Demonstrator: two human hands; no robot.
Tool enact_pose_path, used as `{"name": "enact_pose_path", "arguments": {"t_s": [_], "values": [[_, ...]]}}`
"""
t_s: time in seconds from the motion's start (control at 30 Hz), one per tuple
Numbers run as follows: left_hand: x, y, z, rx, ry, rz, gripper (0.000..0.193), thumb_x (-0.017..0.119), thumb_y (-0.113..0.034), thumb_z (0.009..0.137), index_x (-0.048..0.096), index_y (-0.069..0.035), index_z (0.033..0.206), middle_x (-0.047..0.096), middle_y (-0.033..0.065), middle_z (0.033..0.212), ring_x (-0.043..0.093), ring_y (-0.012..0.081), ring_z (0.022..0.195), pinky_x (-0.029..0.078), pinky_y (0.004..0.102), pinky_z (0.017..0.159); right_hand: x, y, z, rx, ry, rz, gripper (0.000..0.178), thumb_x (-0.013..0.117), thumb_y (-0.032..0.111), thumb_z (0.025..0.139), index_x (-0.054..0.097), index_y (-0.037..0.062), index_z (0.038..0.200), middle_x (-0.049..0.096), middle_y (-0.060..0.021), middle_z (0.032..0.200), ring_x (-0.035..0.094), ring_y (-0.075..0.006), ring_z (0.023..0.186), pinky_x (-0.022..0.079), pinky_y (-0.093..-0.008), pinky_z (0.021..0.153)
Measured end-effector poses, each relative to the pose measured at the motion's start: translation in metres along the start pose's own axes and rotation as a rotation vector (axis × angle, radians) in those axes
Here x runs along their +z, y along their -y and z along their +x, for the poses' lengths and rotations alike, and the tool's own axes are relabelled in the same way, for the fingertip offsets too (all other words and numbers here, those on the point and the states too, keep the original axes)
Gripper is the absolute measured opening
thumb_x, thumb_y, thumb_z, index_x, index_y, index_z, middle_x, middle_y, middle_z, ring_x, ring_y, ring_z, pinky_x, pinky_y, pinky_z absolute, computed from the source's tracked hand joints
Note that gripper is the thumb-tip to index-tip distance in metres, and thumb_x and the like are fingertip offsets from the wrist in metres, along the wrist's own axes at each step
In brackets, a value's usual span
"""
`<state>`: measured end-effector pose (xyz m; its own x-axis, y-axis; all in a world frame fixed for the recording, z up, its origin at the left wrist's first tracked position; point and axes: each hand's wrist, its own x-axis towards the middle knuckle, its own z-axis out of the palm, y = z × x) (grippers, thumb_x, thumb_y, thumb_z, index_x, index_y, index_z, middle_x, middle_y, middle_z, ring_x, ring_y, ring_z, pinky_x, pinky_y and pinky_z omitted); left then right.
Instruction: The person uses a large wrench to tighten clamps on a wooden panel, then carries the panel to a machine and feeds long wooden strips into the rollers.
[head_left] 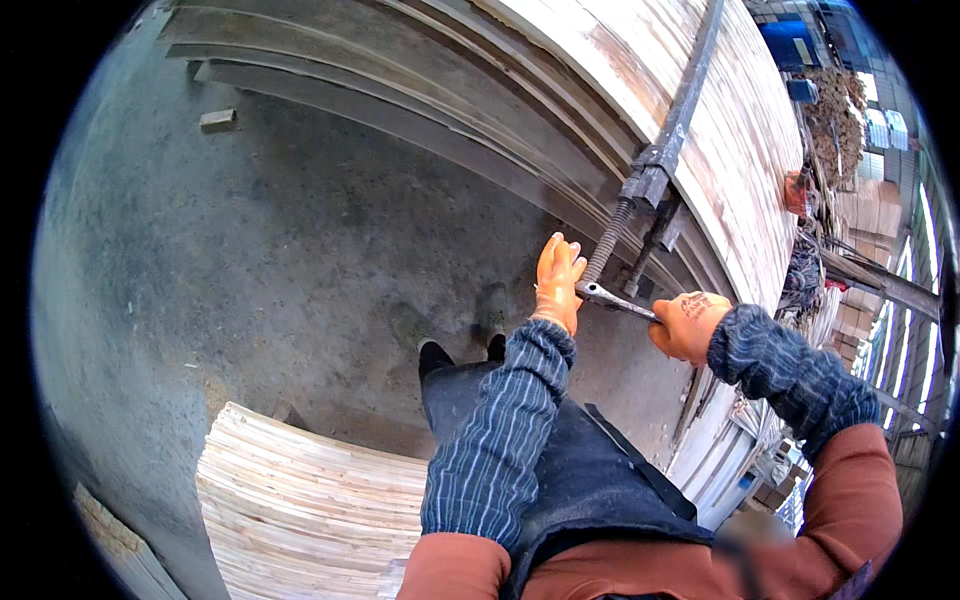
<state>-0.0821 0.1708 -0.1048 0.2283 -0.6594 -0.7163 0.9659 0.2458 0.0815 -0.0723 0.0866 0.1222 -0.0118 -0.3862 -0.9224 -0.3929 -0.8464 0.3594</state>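
My right hand, in an orange glove, is closed around the handle of a metal ratchet wrench. The head of the wrench sits at the end of a threaded screw rod. Beside that head is my gloved left hand, its fingers stretched out along the rod; the palm side is partly hidden, and I cannot tell how firmly it touches. The rod belongs to a long steel bar clamp lying across a wide panel of pale wood strips. A second, shorter screw shows behind the first.
More boards lie in layers under the panel's edge. A stack of pale wood strips stands at lower left. One small block lies on the grey concrete floor. Wood piles and a metal beam are at the right.
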Motion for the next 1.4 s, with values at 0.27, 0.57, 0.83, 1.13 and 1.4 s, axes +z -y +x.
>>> {"name": "enact_pose_path", "arguments": {"t_s": [0.27, 0.57, 0.83, 1.13, 1.4], "values": [[0.012, -0.012, 0.001, -0.06, 0.029, 0.089, 0.061, 0.058, -0.049, 0.102, 0.04, -0.023, 0.155, 0.052, 0.0043, 0.151, 0.046, 0.022, 0.141, 0.051, 0.0474, 0.103, 0.059, -0.022, 0.045, -0.122, -0.163, 0.12, 0.033, 0.054, 0.035, 0.097, 0.066, 0.0053, 0.104, 0.072, -0.0194, 0.083, 0.073, -0.0374, 0.083, 0.057, -0.0499, 0.075], [0.027, -0.013, -0.002, 0.076, 0.025, 0.425, 0.05, 0.052, -0.035, 0.108, 0.042, -0.018, 0.154, 0.058, 0.0023, 0.143, 0.055, 0.0178, 0.131, 0.054, 0.0416, 0.097, 0.12, -0.056, 0.104, -0.333, -0.384, 0.344, 0.034, 0.056, 0.041, 0.098, 0.065, 0.0137, 0.116, 0.075, -0.0164, 0.093, 0.073, -0.0373, 0.088, 0.056, -0.0495, 0.078], [0.026, 0.012, 0.01, 0.742, -0.008, 0.793, 0.039, 0.04, -0.007, 0.109, 0.047, 0.0, 0.147, 0.057, 0.0202, 0.142, 0.056, 0.0285, 0.133, 0.047, 0.039, 0.111, 0.185, -0.012, 0.214, -0.528, -0.536, 0.75, 0.041, 0.066, 0.031, 0.093, 0.064, 0.0168, 0.131, 0.074, -0.0162, 0.11, 0.07, -0.0368, 0.103, 0.055, -0.0466, 0.088], [0.039, 0.028, 0.006, 1.338, -0.288, 1.443, 0.04, 0.044, -0.011, 0.105, 0.055, 0.009, 0.137, 0.062, 0.024, 0.137, 0.064, 0.0354, 0.123, 0.054, 0.0392, 0.101, 0.103, 0.041, 0.323, -1.269, -0.648, 1.127, 0.03, 0.074, 0.025, 0.083, 0.072, 0.0129, 0.11, 0.072, -0.0131, 0.104, 0.066, -0.0364, 0.098, 0.052, -0.0457, 0.082], [0.03, 0.042, -0.008, 1.121, -0.183, 1.015, 0.047, 0.044, -0.013, 0.108, 0.038, 0.004, 0.152, 0.048, 0.0244, 0.15, 0.05, 0.0334, 0.138, 0.047, 0.0412, 0.114, 0.231, 0.029, 0.348, -1.015, -0.407, 1.017, 0.039, 0.069, 0.026, 0.091, 0.069, 0.0141, 0.128, 0.072, -0.0158, 0.12, 0.068, -0.0338, 0.113, 0.052, -0.0451, 0.097]]}}
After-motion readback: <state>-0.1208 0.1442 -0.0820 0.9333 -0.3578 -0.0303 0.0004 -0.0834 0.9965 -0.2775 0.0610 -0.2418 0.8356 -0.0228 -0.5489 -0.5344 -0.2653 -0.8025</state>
